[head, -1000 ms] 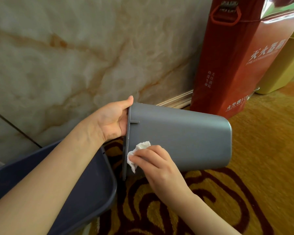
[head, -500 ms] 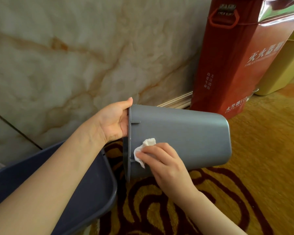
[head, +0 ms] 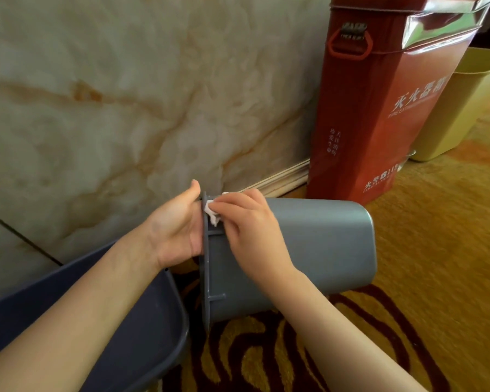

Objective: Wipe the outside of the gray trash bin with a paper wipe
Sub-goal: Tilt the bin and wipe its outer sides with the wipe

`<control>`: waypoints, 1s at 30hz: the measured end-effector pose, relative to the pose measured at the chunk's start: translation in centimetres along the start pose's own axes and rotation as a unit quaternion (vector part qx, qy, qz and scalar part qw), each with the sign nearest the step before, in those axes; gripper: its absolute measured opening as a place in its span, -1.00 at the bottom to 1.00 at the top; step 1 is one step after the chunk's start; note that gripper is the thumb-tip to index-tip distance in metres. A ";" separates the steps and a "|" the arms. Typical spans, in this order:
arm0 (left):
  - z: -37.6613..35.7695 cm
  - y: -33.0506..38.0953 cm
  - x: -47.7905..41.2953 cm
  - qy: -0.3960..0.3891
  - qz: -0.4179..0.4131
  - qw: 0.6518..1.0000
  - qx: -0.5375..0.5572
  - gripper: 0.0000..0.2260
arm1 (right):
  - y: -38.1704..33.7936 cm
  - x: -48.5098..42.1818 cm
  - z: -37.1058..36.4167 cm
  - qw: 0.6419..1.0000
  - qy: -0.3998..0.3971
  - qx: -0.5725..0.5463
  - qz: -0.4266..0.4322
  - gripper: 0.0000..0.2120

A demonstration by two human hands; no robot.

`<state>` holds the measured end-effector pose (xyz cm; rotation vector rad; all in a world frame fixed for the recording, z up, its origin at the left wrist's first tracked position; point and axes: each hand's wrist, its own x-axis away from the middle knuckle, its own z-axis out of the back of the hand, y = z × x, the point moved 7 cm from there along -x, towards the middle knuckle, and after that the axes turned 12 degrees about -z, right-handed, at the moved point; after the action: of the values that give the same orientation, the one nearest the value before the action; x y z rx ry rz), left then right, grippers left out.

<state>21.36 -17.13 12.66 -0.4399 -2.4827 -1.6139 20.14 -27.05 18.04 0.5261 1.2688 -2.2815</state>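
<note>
Wiping near the rim of the gray trash bin, tipped on its side above the carpet. Right hand fingers pinching the paper wipe; left hand gripping the rim just beside them. Probably sliding along the wall next, away from the fingers. Standing beyond the fingers, not blocking: red box. Sitting under the left arm: dark bin

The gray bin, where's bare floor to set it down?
Open carpet lies right of the gray bin, in front of the red box and yellow bin. Crowded on the left: the dark tub sits against the wall.
</note>
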 end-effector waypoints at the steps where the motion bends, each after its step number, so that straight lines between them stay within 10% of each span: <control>1: 0.1 -0.1 0.1 0.001 0.002 1.000 -0.004 -0.34 | 0.0 -0.1 -0.2 1.000 -0.016 0.002 -0.003 -0.79; 12: -0.3 -0.3 0.1 0.023 -0.001 0.999 -0.032 -0.55 | 3.4 -4.7 -1.2 0.975 -0.142 0.035 -0.167 -0.77; 30: -0.5 -1.4 0.3 0.123 0.052 0.988 -0.077 -0.78 | 20.5 9.0 12.7 0.853 0.134 0.097 -0.495 -0.83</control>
<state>20.58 -18.08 11.79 -0.3592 -2.1313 -1.7117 23.29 -49.40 5.57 0.2688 1.7194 -3.3009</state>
